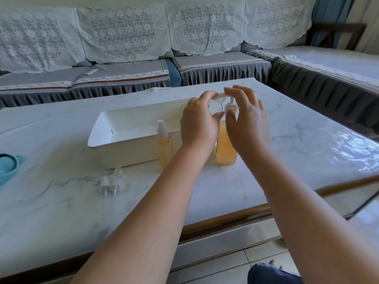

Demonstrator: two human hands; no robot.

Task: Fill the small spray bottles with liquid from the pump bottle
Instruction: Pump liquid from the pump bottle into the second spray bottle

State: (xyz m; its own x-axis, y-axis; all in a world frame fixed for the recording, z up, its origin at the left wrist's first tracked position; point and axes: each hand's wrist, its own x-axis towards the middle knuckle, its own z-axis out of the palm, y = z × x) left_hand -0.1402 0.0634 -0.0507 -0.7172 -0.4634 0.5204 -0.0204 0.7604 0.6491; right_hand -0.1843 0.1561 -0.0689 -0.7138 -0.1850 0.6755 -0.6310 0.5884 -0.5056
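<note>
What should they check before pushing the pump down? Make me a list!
1. Left hand holds the small clear bottle up at the spout: ok.
2. Bottle mouth lined up under the spout: cannot tell, hidden by fingers.
3. Right hand on the pump head: ok.
4. Pump bottle upright with orange liquid left: ok.
5. Filled spray bottle capped and standing aside: ok.
6. Loose spray tops ready on the table: ok.

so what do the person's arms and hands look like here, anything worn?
Both forearms are bare, with no sleeves, gloves, watch or bracelets in view. The left hand wears a thin ring on one finger. The right hand shows no rings. No markings are visible.
</note>
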